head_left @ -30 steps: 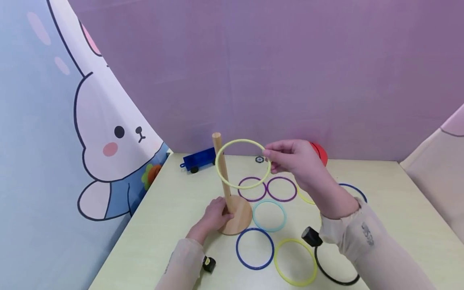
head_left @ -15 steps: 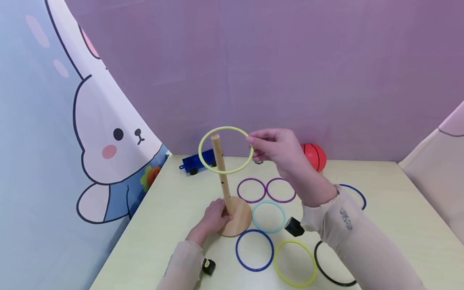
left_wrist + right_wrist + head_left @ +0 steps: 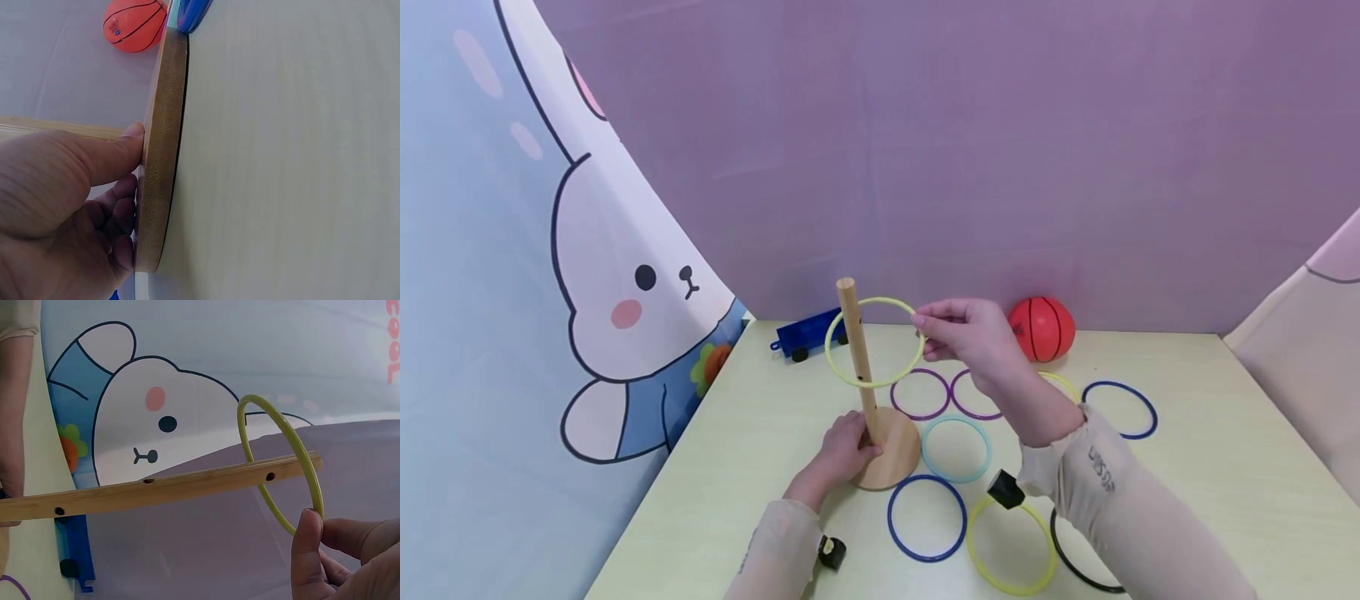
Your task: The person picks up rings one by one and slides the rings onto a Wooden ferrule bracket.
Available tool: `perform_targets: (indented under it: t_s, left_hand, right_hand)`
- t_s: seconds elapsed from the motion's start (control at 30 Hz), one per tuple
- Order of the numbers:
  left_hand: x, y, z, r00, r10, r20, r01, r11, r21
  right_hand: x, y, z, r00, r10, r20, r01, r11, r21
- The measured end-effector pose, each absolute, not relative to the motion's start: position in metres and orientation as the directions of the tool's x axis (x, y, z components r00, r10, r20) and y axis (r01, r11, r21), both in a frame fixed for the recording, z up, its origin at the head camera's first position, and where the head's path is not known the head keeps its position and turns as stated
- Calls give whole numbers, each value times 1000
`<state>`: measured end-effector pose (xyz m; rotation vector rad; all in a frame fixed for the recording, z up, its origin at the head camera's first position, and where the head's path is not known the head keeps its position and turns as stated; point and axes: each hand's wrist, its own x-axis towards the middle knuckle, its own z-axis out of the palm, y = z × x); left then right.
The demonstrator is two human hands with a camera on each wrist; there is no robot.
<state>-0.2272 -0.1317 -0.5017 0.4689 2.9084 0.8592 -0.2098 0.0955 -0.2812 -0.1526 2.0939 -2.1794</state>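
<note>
A wooden ring-toss stand, a round base with an upright post, stands left of the table's middle. My left hand holds it at the foot of the post. Curled fingers and thumb touch the base in the left wrist view. My right hand pinches a light yellow ring between thumb and fingers at its right edge. The post passes through this tilted ring, below the post's top. Dark spots mark the post's side.
Purple rings, a light blue ring, blue rings, a yellow ring and a black ring lie on the table. At the back are a blue toy wagon and a red ball.
The right hand has carried the yellow ring left and up over the post's top, then lowered it around the post. My left hand has stayed at the base.
</note>
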Motion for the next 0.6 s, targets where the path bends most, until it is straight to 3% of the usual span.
perform_targets:
  t_s: [0.6]
  left_hand:
    - [-226,-132,-503,-951,304,49,281,795,537]
  right_hand:
    - [-208,95,-358,-984,-174,-48,60,-64,-996]
